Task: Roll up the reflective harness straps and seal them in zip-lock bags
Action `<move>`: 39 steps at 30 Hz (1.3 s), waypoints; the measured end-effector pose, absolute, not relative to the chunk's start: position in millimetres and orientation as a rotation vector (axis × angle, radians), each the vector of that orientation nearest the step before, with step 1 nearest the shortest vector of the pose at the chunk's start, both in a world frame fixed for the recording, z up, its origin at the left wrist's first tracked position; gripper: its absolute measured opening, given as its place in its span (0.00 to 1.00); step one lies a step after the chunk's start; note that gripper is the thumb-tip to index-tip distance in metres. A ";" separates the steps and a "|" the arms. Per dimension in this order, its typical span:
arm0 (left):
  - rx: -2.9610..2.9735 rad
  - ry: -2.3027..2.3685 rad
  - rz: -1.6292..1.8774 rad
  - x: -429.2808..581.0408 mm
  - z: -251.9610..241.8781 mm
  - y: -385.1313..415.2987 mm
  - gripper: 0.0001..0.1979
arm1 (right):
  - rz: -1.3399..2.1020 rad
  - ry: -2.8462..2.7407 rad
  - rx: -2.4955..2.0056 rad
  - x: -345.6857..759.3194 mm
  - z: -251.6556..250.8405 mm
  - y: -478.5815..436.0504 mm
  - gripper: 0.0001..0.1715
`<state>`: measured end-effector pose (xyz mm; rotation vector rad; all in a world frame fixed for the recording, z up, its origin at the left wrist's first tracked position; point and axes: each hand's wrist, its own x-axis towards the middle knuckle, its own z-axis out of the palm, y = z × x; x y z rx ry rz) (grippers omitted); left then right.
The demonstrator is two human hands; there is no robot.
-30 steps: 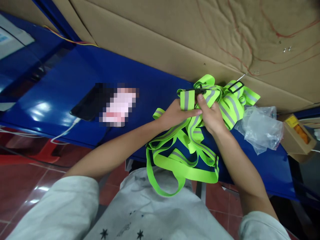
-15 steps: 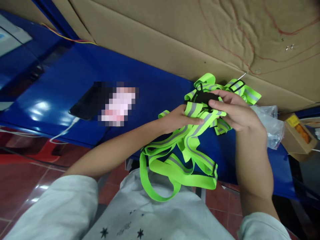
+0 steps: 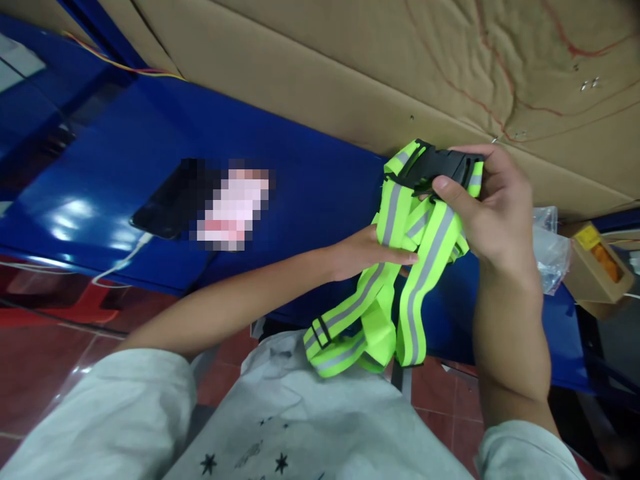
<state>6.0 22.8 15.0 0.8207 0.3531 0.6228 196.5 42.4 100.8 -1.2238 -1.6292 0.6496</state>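
A neon-yellow reflective harness [image 3: 431,257] with grey stripes hangs from both hands in loose folds, its lower loops dangling over the table's front edge. My right hand [image 3: 493,200] is closed around the black plastic buckle [image 3: 440,167], thumb on its near side. The buckle looks fastened. My left hand [image 3: 367,253] grips the straps below the buckle, with the thumb across the front and the other fingers mostly hidden behind the webbing. A black strap slider [image 3: 321,331] sits on the lower left loop.
On the blue table [image 3: 310,180] lie a black phone [image 3: 160,207] with a white cable and a blurred-out pinkish item [image 3: 233,207]. Clear plastic bags [image 3: 550,257] and a small cardboard box [image 3: 597,260] stand at right. A cardboard panel [image 3: 325,73] rises behind.
The straps have been gathered off the table into my hands. The buckle now shows plainly in my right hand, which has shifted slightly right, and the hanging loops have swung into a new shape.
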 end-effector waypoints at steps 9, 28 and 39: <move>0.896 0.411 0.653 -12.8 22.3 46.9 0.27 | 0.245 -1.814 -1.119 189.6 118.7 25.1 0.23; 0.755 0.681 1.115 -8.3 25.4 51.1 0.24 | 1.208 -1.626 -1.428 199.7 62.4 -4.2 0.25; 0.722 0.678 1.230 -6.6 24.8 55.1 0.21 | 1.664 -1.236 -1.581 176.9 74.0 -98.7 0.27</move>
